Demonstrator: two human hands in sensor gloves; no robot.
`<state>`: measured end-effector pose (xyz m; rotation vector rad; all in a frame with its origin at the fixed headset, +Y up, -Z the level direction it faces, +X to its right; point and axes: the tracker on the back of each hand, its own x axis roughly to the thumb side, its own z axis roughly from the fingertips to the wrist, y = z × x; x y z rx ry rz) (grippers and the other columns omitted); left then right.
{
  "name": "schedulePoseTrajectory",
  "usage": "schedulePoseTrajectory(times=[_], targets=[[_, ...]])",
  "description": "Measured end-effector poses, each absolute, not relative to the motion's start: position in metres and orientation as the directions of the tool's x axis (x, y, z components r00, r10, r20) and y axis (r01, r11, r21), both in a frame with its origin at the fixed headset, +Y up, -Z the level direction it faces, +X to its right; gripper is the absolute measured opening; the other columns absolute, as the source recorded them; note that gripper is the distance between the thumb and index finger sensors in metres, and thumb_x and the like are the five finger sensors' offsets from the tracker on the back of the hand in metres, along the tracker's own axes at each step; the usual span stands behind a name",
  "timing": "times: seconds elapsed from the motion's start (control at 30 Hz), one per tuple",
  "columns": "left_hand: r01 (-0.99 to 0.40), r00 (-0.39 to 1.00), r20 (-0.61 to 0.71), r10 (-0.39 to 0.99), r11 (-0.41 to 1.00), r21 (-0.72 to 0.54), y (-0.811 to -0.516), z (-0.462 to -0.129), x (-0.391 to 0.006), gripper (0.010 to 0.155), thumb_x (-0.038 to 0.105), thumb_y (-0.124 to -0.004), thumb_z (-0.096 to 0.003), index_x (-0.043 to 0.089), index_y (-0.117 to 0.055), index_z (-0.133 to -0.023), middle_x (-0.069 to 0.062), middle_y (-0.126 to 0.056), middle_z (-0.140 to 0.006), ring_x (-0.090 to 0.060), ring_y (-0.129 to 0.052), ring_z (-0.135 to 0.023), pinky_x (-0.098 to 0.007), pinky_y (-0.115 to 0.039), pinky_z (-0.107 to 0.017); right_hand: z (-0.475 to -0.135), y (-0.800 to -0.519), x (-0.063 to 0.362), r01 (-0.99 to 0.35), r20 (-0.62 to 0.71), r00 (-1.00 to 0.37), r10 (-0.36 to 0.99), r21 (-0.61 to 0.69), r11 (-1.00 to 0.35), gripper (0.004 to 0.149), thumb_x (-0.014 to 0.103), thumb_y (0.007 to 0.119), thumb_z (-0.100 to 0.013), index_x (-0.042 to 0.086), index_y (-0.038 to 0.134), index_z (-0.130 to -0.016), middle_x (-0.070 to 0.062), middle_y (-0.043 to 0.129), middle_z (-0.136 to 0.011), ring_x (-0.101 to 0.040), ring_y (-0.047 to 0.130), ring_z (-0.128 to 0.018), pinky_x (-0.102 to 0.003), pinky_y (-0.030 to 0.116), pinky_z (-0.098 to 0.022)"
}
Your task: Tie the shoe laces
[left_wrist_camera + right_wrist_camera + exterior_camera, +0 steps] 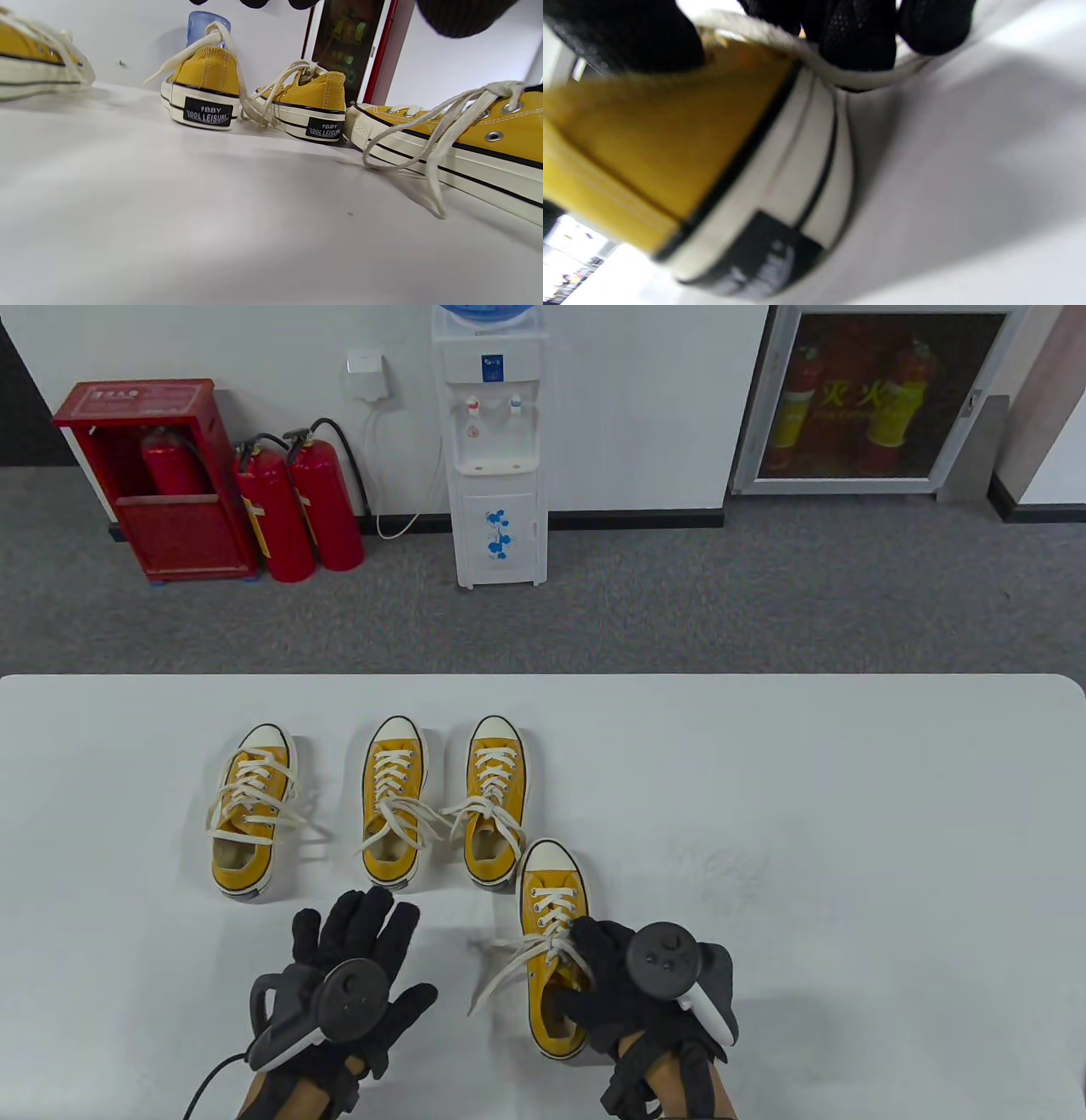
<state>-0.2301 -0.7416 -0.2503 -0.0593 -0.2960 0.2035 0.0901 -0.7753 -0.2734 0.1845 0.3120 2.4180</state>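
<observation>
Looking across the table (848,780), we count four yellow shoes, three in a far row and the nearest shoe (556,916) pulled close, all seemingly still untied. Our right hand (628,984) grips that shoe's side and lace (509,971); our left hand (356,959) hovers spread, holding nothing.

Office-like room: water dispenser (496,441), fire extinguishers (297,509), grey carpet (679,594).

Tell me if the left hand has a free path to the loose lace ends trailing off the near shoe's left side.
Probably yes: the left hand hovers open beside the loose lace ends, with only bare table between them.
</observation>
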Motion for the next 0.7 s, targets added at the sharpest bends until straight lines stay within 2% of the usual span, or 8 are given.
schedulePoseTrajectory(times=[0.13, 0.3, 0.43, 0.57, 0.7], targets=[[-0.145, 0.941, 0.287, 0.181, 0.979, -0.142, -0.751, -0.247, -0.229, 0.09, 0.07, -0.064, -0.0459, 0.029, -0.025, -0.116, -0.013, -0.015, -0.125, -0.049, -0.021, -0.116, -0.08, -0.012, -0.07, -0.272, -0.773, 0.086, -0.587, 0.017, -0.791, 0.611, 0.258, -0.767, 0.08, 0.045, 0.083, -0.045, 0.018, 0.043, -0.108, -0.01, 0.041, -0.109, -0.022, 0.088, -0.067, -0.045, 0.075, -0.051], [-0.129, 0.95, 0.258, 0.177, 0.973, -0.189, -0.757, -0.25, -0.23, 0.09, 0.07, -0.064, -0.046, 0.029, -0.024, -0.116, -0.012, -0.013, -0.124, -0.049, -0.021, -0.116, -0.08, -0.012, -0.07, -0.268, -0.769, 0.08, -0.475, -0.045, -0.879, 0.474, 0.155, -0.866, 0.073, 0.042, 0.079, -0.045, 0.02, 0.047, -0.106, -0.007, 0.065, -0.099, -0.015, 0.1, -0.05, -0.034, 0.089, -0.033], [-0.157, 0.946, 0.25, 0.208, 0.966, -0.206, -0.756, -0.252, -0.233, 0.09, 0.069, -0.064, -0.0462, 0.029, -0.025, -0.116, -0.013, -0.013, -0.124, -0.049, -0.021, -0.116, -0.08, -0.012, -0.07, -0.268, -0.765, 0.077, -0.438, -0.051, -0.899, 0.435, 0.099, -0.894, 0.067, 0.034, 0.079, -0.044, 0.015, 0.053, -0.103, -0.008, 0.078, -0.088, -0.013, 0.105, -0.037, -0.031, 0.092, -0.023], [-0.192, 0.937, 0.244, 0.25, 0.952, -0.236, -0.75, -0.253, -0.236, 0.089, 0.069, -0.064, -0.0467, 0.028, -0.025, -0.116, -0.013, -0.014, -0.124, -0.049, -0.023, -0.116, -0.08, -0.013, -0.071, -0.27, -0.755, 0.086, -0.451, -0.062, -0.892, 0.448, 0.049, -0.891, 0.061, 0.026, 0.078, -0.043, 0.014, 0.062, -0.1, -0.008, 0.085, -0.082, -0.016, 0.107, -0.031, -0.033, 0.092, -0.021], [-0.214, 0.932, 0.248, 0.266, 0.953, -0.216, -0.746, -0.252, -0.239, 0.089, 0.069, -0.064, -0.0468, 0.027, -0.027, -0.116, -0.013, -0.016, -0.125, -0.05, -0.025, -0.115, -0.08, -0.015, -0.071, -0.277, -0.738, 0.096, -0.404, -0.089, -0.911, 0.402, 0.006, -0.915, 0.06, 0.025, 0.078, -0.043, 0.013, 0.064, -0.1, -0.008, 0.087, -0.082, -0.016, 0.107, -0.03, -0.033, 0.092, -0.021]])
